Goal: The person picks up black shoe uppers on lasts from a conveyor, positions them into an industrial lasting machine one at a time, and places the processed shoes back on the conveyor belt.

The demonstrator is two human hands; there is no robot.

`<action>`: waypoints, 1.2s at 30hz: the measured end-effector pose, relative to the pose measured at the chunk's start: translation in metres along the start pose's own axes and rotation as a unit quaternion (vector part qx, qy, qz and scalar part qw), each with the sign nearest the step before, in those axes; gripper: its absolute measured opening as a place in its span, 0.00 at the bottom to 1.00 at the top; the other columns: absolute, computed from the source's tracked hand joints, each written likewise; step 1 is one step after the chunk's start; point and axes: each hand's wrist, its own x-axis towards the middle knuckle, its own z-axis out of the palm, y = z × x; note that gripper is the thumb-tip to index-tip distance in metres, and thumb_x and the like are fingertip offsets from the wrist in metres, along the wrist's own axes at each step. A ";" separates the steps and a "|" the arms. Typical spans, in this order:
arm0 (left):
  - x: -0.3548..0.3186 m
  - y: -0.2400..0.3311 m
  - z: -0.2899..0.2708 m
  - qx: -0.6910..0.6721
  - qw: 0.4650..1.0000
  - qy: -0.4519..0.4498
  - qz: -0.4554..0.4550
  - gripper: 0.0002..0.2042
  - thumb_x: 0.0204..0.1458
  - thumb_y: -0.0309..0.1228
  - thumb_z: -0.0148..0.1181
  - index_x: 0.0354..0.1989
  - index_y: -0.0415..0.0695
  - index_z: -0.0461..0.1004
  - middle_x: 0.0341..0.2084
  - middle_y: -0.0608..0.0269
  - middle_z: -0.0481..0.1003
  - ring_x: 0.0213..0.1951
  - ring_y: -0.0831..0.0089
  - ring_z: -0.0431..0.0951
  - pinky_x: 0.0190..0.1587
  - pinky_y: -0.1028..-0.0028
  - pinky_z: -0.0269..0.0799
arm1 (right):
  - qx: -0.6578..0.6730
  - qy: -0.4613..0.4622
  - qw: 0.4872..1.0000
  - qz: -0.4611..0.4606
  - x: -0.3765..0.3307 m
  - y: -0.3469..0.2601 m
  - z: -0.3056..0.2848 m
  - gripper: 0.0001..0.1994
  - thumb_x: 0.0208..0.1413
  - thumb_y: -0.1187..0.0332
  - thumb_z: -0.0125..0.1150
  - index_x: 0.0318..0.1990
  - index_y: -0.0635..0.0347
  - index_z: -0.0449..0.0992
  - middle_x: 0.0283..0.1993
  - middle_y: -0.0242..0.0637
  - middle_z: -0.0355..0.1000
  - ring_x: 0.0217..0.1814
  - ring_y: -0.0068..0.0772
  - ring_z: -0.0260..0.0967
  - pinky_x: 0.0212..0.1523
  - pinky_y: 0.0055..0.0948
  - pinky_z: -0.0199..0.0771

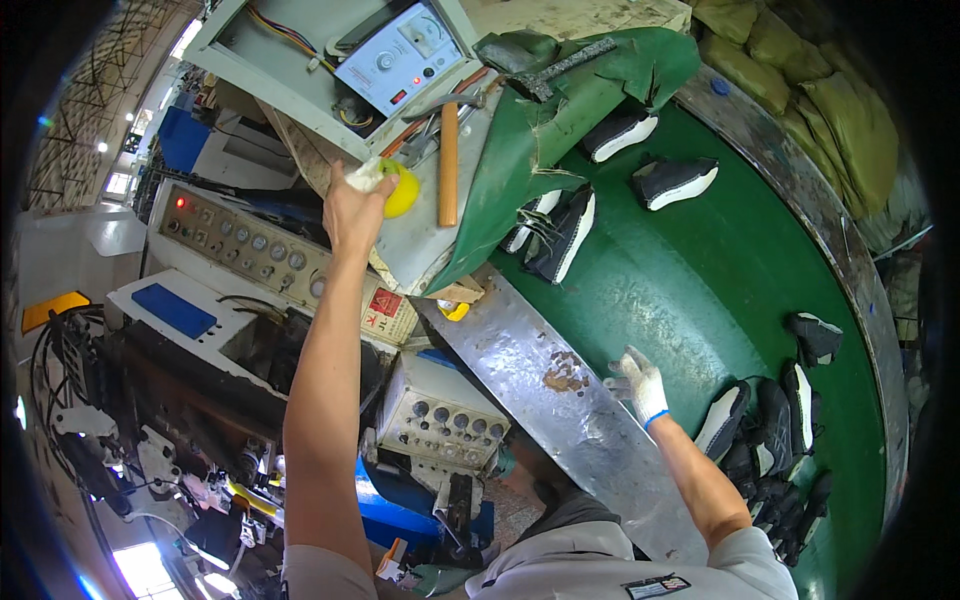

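Note:
My bare left hand (352, 212) reaches to the grey ledge (412, 245) beside the electrical box. Its fingers are closed on a crumpled white thing (368, 176), perhaps cloth or a glove. Right against it is a round yellow object (402, 192) whose kind I cannot make out. A hammer (449, 165) with a wooden handle lies just to the right. My right hand (640, 384), in a white glove with a blue cuff, is at the inner edge of the metal rail (540, 370), over the green conveyor belt (670, 290). Its fingers are apart and nothing shows in them.
Black shoes with white soles (676, 183) lie on the belt, with a heap of several shoes (770, 430) at the right. Torn green sheeting (570, 110) drapes over the ledge. An open control box (400, 60) stands at the top; machine panels (240, 245) fill the left.

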 end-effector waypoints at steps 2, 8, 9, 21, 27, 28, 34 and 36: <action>0.000 -0.001 0.001 -0.020 1.000 -0.016 -0.017 0.49 0.41 0.46 0.74 0.66 0.28 0.57 0.55 0.30 0.71 0.59 0.48 0.72 0.60 0.64 0.65 | 0.002 0.008 1.000 0.004 0.014 0.003 -0.001 0.35 0.65 0.57 0.55 0.73 0.64 0.50 0.56 0.51 0.72 0.35 0.33 0.78 0.30 0.28 0.77; -0.035 -0.015 -0.029 -0.243 0.969 0.022 -0.049 0.44 0.51 0.39 0.71 0.70 0.31 0.51 0.62 0.38 0.66 0.63 0.56 0.69 0.63 0.66 0.63 | -0.006 0.010 1.000 -0.020 0.080 -0.009 0.030 0.38 0.62 0.59 0.60 0.72 0.67 0.50 0.52 0.46 0.72 0.33 0.31 0.76 0.27 0.28 0.75; -0.053 -0.033 -0.033 -0.281 0.959 0.028 -0.031 0.38 0.56 0.34 0.67 0.70 0.32 0.53 0.62 0.40 0.66 0.62 0.59 0.69 0.63 0.67 0.63 | -0.021 0.033 0.999 -0.033 0.095 -0.014 0.037 0.39 0.60 0.59 0.62 0.72 0.67 0.50 0.48 0.45 0.73 0.30 0.29 0.74 0.24 0.27 0.72; -0.493 -0.195 -0.155 0.262 0.938 -0.136 -0.180 0.21 0.58 0.38 0.61 0.52 0.33 0.74 0.43 0.42 0.79 0.44 0.48 0.80 0.47 0.60 0.75 | -0.363 0.181 0.914 -0.001 0.252 -0.087 0.146 0.58 0.40 0.40 0.73 0.68 0.74 0.47 0.58 0.63 0.70 0.60 0.55 0.72 0.58 0.41 0.73; -0.555 -0.167 -0.186 0.253 0.935 -0.122 -0.216 0.21 0.60 0.41 0.61 0.53 0.35 0.74 0.39 0.47 0.81 0.36 0.60 0.83 0.41 0.66 0.81 | -0.316 0.267 0.910 -0.041 0.295 -0.057 0.135 0.53 0.37 0.53 0.80 0.67 0.68 0.53 0.55 0.56 0.72 0.57 0.55 0.73 0.58 0.39 0.74; -0.559 -0.179 -0.185 0.206 0.935 -0.116 -0.264 0.21 0.61 0.41 0.61 0.53 0.35 0.74 0.40 0.47 0.81 0.37 0.60 0.83 0.41 0.66 0.80 | -0.215 0.233 0.944 -0.095 0.308 -0.044 0.112 0.49 0.38 0.58 0.80 0.66 0.67 0.56 0.53 0.53 0.74 0.55 0.53 0.74 0.56 0.40 0.75; -0.548 -0.151 -0.191 0.133 0.932 -0.080 -0.328 0.20 0.61 0.41 0.60 0.53 0.37 0.75 0.40 0.49 0.81 0.38 0.61 0.82 0.42 0.64 0.79 | 0.216 -0.161 0.963 0.018 0.172 -0.019 0.072 0.23 0.56 0.72 0.66 0.59 0.65 0.70 0.55 0.44 0.74 0.55 0.47 0.74 0.59 0.53 0.74; -0.544 -0.144 -0.198 0.141 0.929 -0.079 -0.334 0.20 0.59 0.40 0.62 0.53 0.36 0.75 0.39 0.50 0.81 0.38 0.60 0.81 0.42 0.61 0.78 | 0.286 -0.272 0.918 0.044 0.087 0.002 0.076 0.25 0.58 0.75 0.61 0.63 0.67 0.65 0.60 0.48 0.71 0.62 0.49 0.69 0.67 0.50 0.65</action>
